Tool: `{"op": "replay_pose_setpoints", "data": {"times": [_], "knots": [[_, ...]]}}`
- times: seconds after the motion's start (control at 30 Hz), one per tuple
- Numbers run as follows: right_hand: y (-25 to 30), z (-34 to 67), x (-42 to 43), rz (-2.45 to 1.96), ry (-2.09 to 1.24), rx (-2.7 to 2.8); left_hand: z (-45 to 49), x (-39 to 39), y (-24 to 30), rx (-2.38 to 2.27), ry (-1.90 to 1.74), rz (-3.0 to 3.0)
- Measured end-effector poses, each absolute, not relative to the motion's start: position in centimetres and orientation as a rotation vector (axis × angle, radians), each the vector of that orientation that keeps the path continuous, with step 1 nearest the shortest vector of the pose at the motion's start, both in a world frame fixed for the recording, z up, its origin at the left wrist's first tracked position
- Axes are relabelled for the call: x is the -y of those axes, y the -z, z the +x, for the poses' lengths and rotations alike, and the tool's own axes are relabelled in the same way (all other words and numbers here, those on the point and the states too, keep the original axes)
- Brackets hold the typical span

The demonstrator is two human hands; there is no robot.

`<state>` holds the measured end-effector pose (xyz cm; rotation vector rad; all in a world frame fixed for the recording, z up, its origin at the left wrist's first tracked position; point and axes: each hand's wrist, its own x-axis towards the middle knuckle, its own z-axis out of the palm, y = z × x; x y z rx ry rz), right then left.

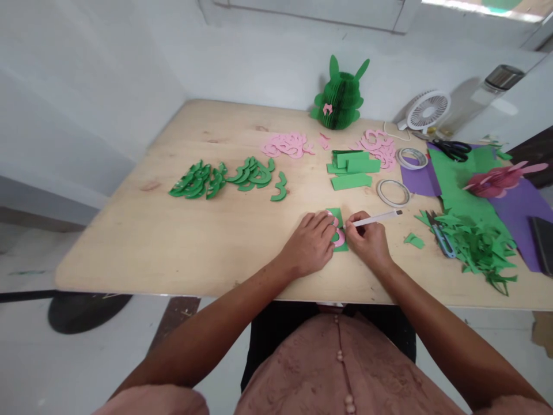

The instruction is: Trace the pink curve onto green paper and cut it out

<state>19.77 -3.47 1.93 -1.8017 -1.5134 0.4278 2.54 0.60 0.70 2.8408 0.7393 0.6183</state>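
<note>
Near the table's front edge, my left hand [307,243] lies with its fingers stretched out, pressing a pink paper cutout [340,237] down on a small green paper piece [341,248]. The fingers cover part of both papers. My right hand [367,242] is closed around a white pen [380,218], whose upper end points right. The pen's tip is at the right edge of the pink cutout, too small to make out clearly.
Green curved cutouts [254,172] lie left, with pink cutouts [287,144] behind. Green paper strips [352,181], tape rolls [393,193], snips [443,239] and green scraps [484,242] lie right. Behind stand a green paper figure [341,101], a fan [427,109] and a bottle [475,106].
</note>
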Motion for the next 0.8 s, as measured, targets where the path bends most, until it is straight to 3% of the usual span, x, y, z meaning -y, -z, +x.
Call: {"op": "replay_pose_setpoints", "data": {"times": [0.8], "knots": [[-1.92,19.80,3.38,-1.811,-0.408,1.533,2.44,-0.66,-0.76,-0.727,-0.611,2.825]]}}
